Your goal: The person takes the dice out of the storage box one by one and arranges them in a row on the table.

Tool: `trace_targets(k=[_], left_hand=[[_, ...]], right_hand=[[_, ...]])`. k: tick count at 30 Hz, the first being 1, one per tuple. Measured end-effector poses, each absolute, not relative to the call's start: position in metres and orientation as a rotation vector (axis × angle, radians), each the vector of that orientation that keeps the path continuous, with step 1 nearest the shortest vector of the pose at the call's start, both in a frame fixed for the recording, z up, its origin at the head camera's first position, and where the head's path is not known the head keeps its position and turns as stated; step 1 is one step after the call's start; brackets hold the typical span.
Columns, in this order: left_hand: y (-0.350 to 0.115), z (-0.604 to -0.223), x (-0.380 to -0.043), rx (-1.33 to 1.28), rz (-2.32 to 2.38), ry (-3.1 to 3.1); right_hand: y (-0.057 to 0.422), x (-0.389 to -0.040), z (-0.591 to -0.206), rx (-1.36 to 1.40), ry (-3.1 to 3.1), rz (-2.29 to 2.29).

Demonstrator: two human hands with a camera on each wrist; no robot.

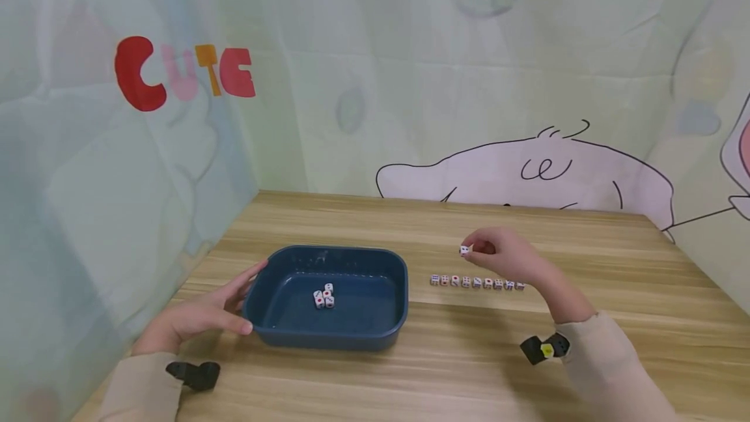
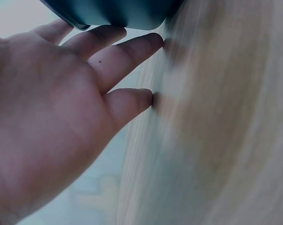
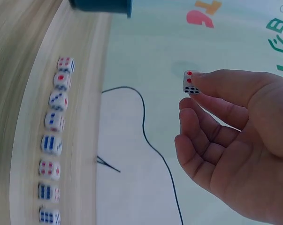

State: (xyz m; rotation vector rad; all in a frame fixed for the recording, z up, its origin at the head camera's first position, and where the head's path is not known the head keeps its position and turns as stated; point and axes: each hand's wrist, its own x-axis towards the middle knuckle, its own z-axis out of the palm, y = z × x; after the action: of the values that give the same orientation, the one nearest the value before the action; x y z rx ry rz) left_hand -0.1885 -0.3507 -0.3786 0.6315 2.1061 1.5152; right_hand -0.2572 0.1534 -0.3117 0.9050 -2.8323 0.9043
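Observation:
Between thumb and index finger, my right hand (image 1: 508, 254) pinches a white die (image 3: 191, 82) in the air, beyond a row of dice (image 1: 465, 282) on the table. Red and dark pips show on the held die in the right wrist view. My left hand (image 1: 205, 310) rests against the left end of a dark blue rectangular tray (image 1: 328, 342), its fingers spread fairly straight and its thumb at the near left corner. Inside the tray lies a small cluster of several dice (image 1: 319, 299). The left wrist view shows the fingers (image 2: 132, 51) beside the tray wall.
A wooden table (image 1: 457, 370) carries everything. Behind it hangs a printed cloth (image 1: 328, 122) with cartoon drawings, and more cloth runs along the left side. A dark camera (image 1: 196, 375) is strapped on the left wrist, another camera (image 1: 545, 348) on the right.

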Motion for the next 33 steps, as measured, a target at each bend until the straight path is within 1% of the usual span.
trace_targets(k=[9, 21, 26, 33], left_hand=[[-0.350, -0.378, -0.188, 0.626, 1.516, 2.099], [-0.351, -0.378, -0.188, 0.645, 1.522, 2.086], [-0.352, -0.380, -0.188, 0.638, 1.530, 2.075], [-0.351, -0.380, -0.188, 0.638, 1.533, 2.072]], right_hand=[[0.193, -0.255, -0.316, 0.778, -2.878, 0.901], [0.242, -0.262, -0.346, 0.605, -2.961, 0.894], [0.254, -0.265, -0.355, 0.530, -3.003, 0.883], [0.265, -0.271, -0.370, 0.520, -3.019, 0.898]])
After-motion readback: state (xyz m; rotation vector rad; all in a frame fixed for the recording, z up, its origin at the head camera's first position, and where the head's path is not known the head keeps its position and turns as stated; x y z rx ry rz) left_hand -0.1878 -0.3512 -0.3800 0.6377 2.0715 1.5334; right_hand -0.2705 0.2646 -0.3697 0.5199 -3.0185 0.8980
